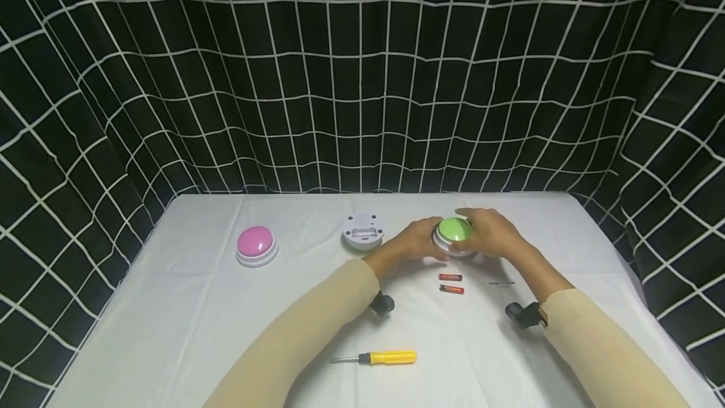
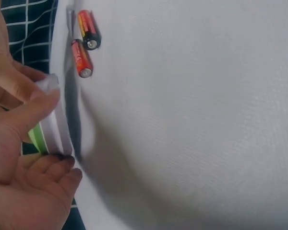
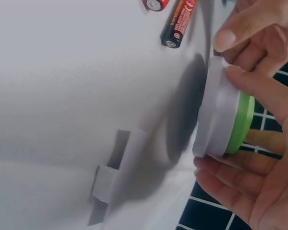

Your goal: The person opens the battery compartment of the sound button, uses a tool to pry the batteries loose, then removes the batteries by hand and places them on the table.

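A green-domed push button (image 1: pixel 455 229) with a white base is held between both hands, its dome facing up. In the right wrist view a shadow lies on the cloth beneath its base. My left hand (image 1: pixel 420 238) grips the rim from the left, thumb on the near side. On the opposite side, my right hand (image 1: pixel 491 232) grips the rim with thumb and fingers. Two red-and-black batteries (image 1: pixel 451 289) lie in front of the button. Right of them is a thin, pale piece (image 1: pixel 501 283) that looks like a battery cover on edge. The base's underside is hidden.
An upturned white button base (image 1: pixel 363 232) with an exposed battery slot sits left of my left hand. Farther left stands a pink push button (image 1: pixel 257 244). A yellow-handled screwdriver (image 1: pixel 391 357) lies near the front of the white-covered table (image 1: pixel 187 307). Dark gridded curtains surround the table.
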### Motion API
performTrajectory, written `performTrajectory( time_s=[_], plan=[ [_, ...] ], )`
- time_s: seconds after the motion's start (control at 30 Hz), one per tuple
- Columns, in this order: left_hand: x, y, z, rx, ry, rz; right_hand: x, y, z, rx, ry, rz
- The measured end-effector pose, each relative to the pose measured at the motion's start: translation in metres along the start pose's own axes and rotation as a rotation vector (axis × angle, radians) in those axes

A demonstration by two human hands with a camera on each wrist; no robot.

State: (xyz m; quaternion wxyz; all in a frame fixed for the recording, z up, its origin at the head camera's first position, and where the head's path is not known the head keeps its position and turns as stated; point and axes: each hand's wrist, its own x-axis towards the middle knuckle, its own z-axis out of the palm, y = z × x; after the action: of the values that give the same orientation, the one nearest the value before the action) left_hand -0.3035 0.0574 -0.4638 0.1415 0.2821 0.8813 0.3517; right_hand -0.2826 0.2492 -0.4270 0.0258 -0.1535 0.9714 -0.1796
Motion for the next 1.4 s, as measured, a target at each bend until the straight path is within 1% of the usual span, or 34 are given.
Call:
performTrajectory(
  time_s=[0.1,0.23,0.33,0.47,0.6,0.8,0.9,1.0,1.07,1.2,1.3,1.4],
  plan=[
    [-0.002,0.003,-0.003,0.031,0.04,0.007,-0.002,-0.002,-0.004,-0.01,0.021,-0.009],
    [-0.008,0.007,-0.008,0.071,0.1,-0.006,-0.006,-0.007,-0.009,-0.01,0.045,-0.025],
    [-0.015,0.008,-0.013,0.066,0.129,-0.001,-0.009,-0.012,-0.011,0.004,0.058,-0.048],
    [-0.025,0.007,-0.019,0.017,0.142,0.039,-0.012,-0.018,-0.015,0.027,0.068,-0.077],
    [-0.032,0.009,-0.026,-0.013,0.153,0.08,-0.014,-0.022,-0.018,0.065,0.071,-0.103],
    [-0.042,0.008,-0.033,-0.05,0.154,0.151,-0.02,-0.028,-0.02,0.175,0.063,-0.131],
    [-0.049,0.006,-0.036,-0.096,0.164,0.194,-0.023,-0.033,-0.02,0.231,0.057,-0.132],
    [-0.058,0.006,-0.043,-0.167,0.176,0.237,-0.027,-0.039,-0.021,0.285,0.052,-0.137],
    [-0.064,0.006,-0.047,-0.196,0.184,0.248,-0.031,-0.045,-0.021,0.317,0.051,-0.147],
    [-0.076,0.005,-0.053,-0.217,0.199,0.251,-0.038,-0.055,-0.02,0.38,0.05,-0.177],
    [-0.083,0.004,-0.056,-0.235,0.206,0.255,-0.044,-0.063,-0.018,0.395,0.047,-0.201],
    [-0.091,0.003,-0.056,-0.269,0.199,0.261,-0.05,-0.07,-0.015,0.371,0.037,-0.226]
  ],
)
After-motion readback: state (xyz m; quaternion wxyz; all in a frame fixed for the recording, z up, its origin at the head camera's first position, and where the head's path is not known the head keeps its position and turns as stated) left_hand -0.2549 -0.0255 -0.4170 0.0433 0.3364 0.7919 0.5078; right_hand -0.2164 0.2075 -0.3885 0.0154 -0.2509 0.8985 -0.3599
